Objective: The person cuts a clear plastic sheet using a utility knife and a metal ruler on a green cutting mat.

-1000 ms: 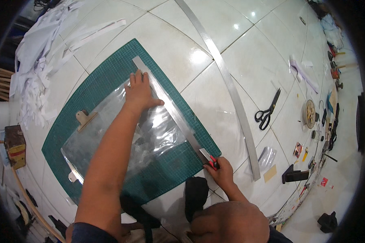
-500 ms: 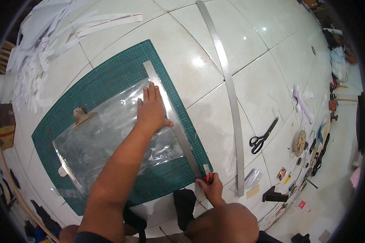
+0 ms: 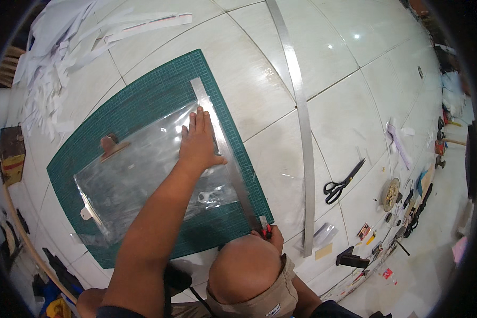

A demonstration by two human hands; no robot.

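The left hand (image 3: 197, 148) lies flat with its fingers spread, grasping nothing, and presses on the clear plastic sheet (image 3: 143, 169) and along the left edge of the steel ruler (image 3: 237, 177). The plastic sheet lies on the green cutting mat (image 3: 132, 103), which rests on the white tiled floor (image 3: 259, 63); its right margin runs under the ruler. The ruler slants from the far corner of the mat toward its near right corner. There the right hand (image 3: 274, 237), partly hidden behind the bent knee (image 3: 244, 270), is closed around a red and black cutter (image 3: 267, 230), held beside the near end of the ruler; whether the blade touches the plastic cannot be made out. One metal clip (image 3: 114, 152) grips the far left edge of the plastic, and another metal clip (image 3: 93, 213) sits on its left end. To the right of the mat a long metal strip (image 3: 302, 122) lies on the tiles, and farther right are black scissors (image 3: 344, 181) and a round bowl (image 3: 391, 194). White scraps (image 3: 47, 100) pile up at the far left, with a worn box (image 3: 12, 155) nearer.
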